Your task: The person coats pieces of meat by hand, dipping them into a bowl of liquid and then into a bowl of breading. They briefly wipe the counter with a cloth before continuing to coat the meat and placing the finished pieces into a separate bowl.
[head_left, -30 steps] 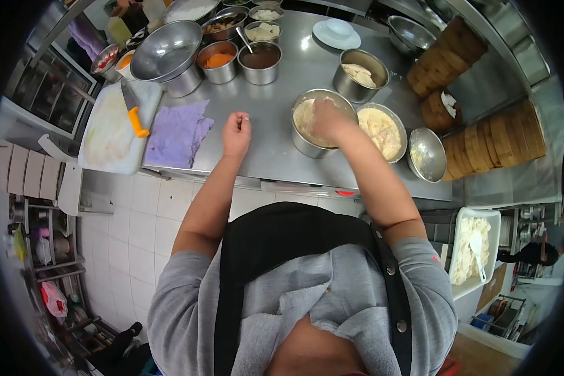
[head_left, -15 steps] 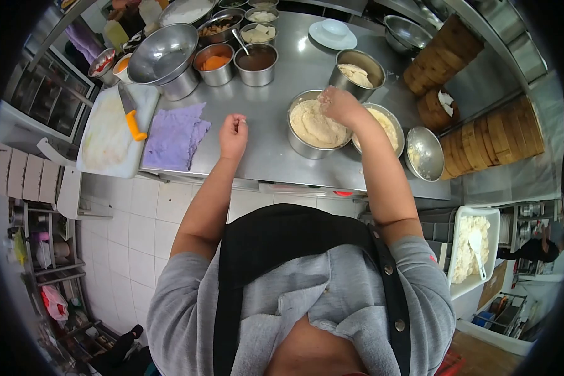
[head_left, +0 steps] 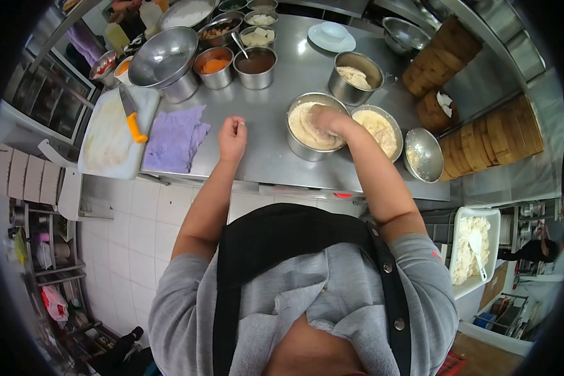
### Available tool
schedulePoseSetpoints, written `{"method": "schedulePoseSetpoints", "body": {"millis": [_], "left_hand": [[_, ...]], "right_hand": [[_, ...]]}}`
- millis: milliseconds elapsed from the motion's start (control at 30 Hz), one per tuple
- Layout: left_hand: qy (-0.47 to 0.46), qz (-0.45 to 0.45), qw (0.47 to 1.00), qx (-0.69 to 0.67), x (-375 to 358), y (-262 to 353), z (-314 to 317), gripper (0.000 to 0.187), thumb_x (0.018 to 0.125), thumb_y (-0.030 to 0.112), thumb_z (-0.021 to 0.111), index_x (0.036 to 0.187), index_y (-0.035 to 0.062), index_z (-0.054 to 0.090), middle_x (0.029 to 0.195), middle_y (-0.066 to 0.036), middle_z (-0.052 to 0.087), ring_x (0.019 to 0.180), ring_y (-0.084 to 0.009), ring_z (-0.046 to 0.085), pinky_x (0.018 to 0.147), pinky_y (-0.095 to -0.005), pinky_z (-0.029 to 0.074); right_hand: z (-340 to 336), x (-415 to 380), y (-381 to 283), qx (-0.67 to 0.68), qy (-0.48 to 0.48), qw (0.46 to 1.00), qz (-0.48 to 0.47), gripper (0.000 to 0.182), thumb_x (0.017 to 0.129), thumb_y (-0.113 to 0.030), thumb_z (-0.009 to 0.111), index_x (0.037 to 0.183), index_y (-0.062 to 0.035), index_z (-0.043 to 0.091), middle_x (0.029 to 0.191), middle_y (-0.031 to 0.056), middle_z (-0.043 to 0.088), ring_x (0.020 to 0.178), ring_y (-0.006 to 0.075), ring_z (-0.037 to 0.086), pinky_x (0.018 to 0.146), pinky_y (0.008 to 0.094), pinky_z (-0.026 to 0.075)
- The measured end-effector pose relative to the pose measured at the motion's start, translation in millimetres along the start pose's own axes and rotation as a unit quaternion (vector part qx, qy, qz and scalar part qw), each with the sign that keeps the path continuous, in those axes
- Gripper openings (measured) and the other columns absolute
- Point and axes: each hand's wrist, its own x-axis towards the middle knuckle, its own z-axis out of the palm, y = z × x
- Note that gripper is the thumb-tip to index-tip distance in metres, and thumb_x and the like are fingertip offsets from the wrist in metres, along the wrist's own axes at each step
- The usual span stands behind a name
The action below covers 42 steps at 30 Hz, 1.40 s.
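My right hand (head_left: 329,123) is down in a steel pot (head_left: 305,153) of pale, crumb-like coating (head_left: 300,123). Its fingertips are partly buried, so I cannot make out whether they grip anything. My left hand (head_left: 233,136) hovers over the steel counter with its fingers curled closed; nothing shows in it. Right of the crumb pot is a bowl of pale yellow mixture (head_left: 376,128), partly behind my right wrist. Behind them stands a deeper steel pot (head_left: 356,94) holding pale, doughy-looking pieces (head_left: 353,77).
At left lie a purple cloth (head_left: 174,138) and a white cutting board (head_left: 109,141) with an orange-handled knife (head_left: 132,122). Steel containers, including a large bowl (head_left: 163,57), line the back left. Bamboo steamers (head_left: 492,139) and a smeared bowl (head_left: 423,155) stand at right. A white tub (head_left: 473,250) sits lower right.
My right hand has moved down and slightly left, from above the pot's right rim into the crumbs. My left hand stays almost where it was, still closed.
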Motion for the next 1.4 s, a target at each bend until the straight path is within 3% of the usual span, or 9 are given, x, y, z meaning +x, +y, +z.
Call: {"method": "schedulePoseSetpoints", "body": {"millis": [100, 167, 400, 600, 900, 1000, 1200, 1300, 1400], "left_hand": [[0.006, 0.009, 1.0, 0.019, -3, -7, -3, 0.005, 0.089, 0.006, 0.055, 0.093, 0.0037, 0.056, 0.072, 0.002, 0.054, 0.059, -0.004, 0.046, 0.052, -0.0205, 0.04], [0.009, 0.014, 0.999, 0.031, 2, -8, -1, 0.004, 0.089, 0.006, 0.054, 0.093, 0.0039, 0.056, 0.071, 0.002, 0.054, 0.059, -0.0039, 0.046, 0.052, -0.0207, 0.04], [0.006, -0.029, 0.999, -0.014, -1, 6, 2, 0.005, 0.09, 0.007, 0.054, 0.093, 0.004, 0.056, 0.071, 0.002, 0.054, 0.059, -0.004, 0.046, 0.051, -0.0212, 0.04], [0.001, -0.02, 1.0, 0.006, 0, -3, 0, 0.006, 0.091, 0.007, 0.053, 0.095, 0.0045, 0.055, 0.074, 0.002, 0.054, 0.06, -0.0046, 0.047, 0.051, -0.021, 0.041], [-0.008, -0.005, 1.0, 0.009, 3, -7, -1, 0.007, 0.092, 0.01, 0.052, 0.097, 0.0057, 0.054, 0.075, 0.002, 0.053, 0.059, -0.0052, 0.048, 0.048, -0.0206, 0.041], [-0.006, -0.001, 1.0, 0.01, 2, -8, -2, 0.008, 0.091, 0.01, 0.052, 0.098, 0.0059, 0.054, 0.076, 0.002, 0.053, 0.059, -0.0053, 0.048, 0.048, -0.0206, 0.042], [-0.009, -0.019, 1.0, 0.005, -1, 2, 0, 0.009, 0.091, 0.01, 0.052, 0.099, 0.0059, 0.054, 0.077, 0.002, 0.053, 0.059, -0.0051, 0.048, 0.048, -0.0203, 0.043], [-0.011, -0.021, 1.0, -0.003, 0, 0, -2, 0.009, 0.091, 0.01, 0.052, 0.1, 0.0058, 0.054, 0.077, 0.002, 0.053, 0.059, -0.0051, 0.048, 0.048, -0.0202, 0.043], [-0.009, -0.012, 1.0, 0.008, 2, -5, -2, 0.009, 0.092, 0.01, 0.052, 0.1, 0.0058, 0.054, 0.077, 0.002, 0.053, 0.059, -0.005, 0.048, 0.048, -0.0202, 0.043]], "right_hand": [[-16, 2, 9, 0.066, -0.033, 0.997, -0.027, 0.031, 0.08, -0.012, 0.056, 0.109, -0.0002, 0.058, 0.105, 0.019, 0.063, 0.093, 0.0305, 0.061, 0.082, 0.035, 0.048], [-22, -12, -13, -0.028, -0.013, 1.0, -0.005, 0.034, 0.079, -0.012, 0.057, 0.111, -0.0006, 0.058, 0.103, 0.0201, 0.063, 0.095, 0.0334, 0.061, 0.084, 0.0364, 0.048], [7, -5, -17, -0.125, 0.141, 0.982, 0.003, 0.037, 0.079, -0.008, 0.057, 0.116, -0.0043, 0.06, 0.107, 0.0221, 0.061, 0.101, 0.0351, 0.059, 0.09, 0.0397, 0.046], [-6, -7, -13, -0.128, 0.026, 0.991, 0.028, 0.034, 0.08, -0.009, 0.059, 0.113, -0.0119, 0.066, 0.11, 0.0191, 0.062, 0.101, 0.0337, 0.059, 0.09, 0.0392, 0.046], [6, -1, -8, -0.13, 0.068, 0.986, 0.073, 0.029, 0.081, -0.007, 0.055, 0.109, -0.0048, 0.064, 0.108, 0.0207, 0.062, 0.1, 0.0329, 0.061, 0.087, 0.0399, 0.049], [-2, -8, 1, -0.082, 0.117, 0.99, -0.001, 0.029, 0.079, -0.015, 0.063, 0.105, -0.002, 0.063, 0.101, 0.022, 0.064, 0.097, 0.0348, 0.061, 0.085, 0.0402, 0.048], [15, -34, -33, -0.215, 0.109, 0.97, 0.029, 0.036, 0.078, -0.013, 0.062, 0.111, 0.0009, 0.057, 0.108, 0.0212, 0.063, 0.103, 0.0326, 0.059, 0.088, 0.0388, 0.048], [11, -19, -26, -0.2, 0.087, 0.972, 0.092, 0.047, 0.074, -0.019, 0.069, 0.115, -0.0008, 0.056, 0.112, 0.0204, 0.061, 0.107, 0.0316, 0.058, 0.09, 0.0384, 0.047], [-12, -21, -16, -0.065, 0.08, 0.994, 0.043, 0.05, 0.073, -0.021, 0.07, 0.117, -0.0007, 0.057, 0.115, 0.0201, 0.06, 0.109, 0.0313, 0.057, 0.09, 0.039, 0.047]]}}
